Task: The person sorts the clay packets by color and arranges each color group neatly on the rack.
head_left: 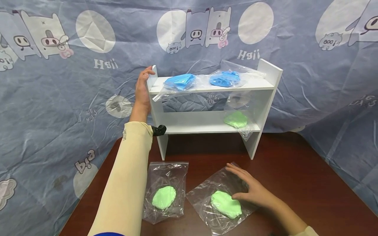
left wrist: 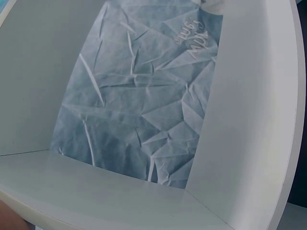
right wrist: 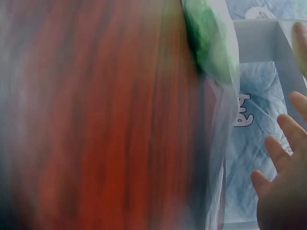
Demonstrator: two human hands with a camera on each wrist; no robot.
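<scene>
My left hand [head_left: 143, 87] grips the upper left side panel of a white two-tier shelf [head_left: 206, 122], its fingers over the panel's edge. In the left wrist view the shelf's inner walls [left wrist: 249, 105] fill much of the picture. My right hand [head_left: 257, 190] hovers with spread fingers over the right-hand clear plastic bag [head_left: 200, 193], which holds a soft pale green bundle [head_left: 225, 205]. The thumb is close to the bundle; whether it touches cannot be seen. In the right wrist view the fingers [right wrist: 292, 129] are extended and hold nothing.
Left of that bag lies another clear zip bag [head_left: 177, 170] with a green bundle [head_left: 164, 197]. Two bagged blue bundles, one left [head_left: 180, 81] and one right [head_left: 225, 79], lie on the top shelf. A bagged green bundle [head_left: 237, 119] lies on the lower shelf's right end.
</scene>
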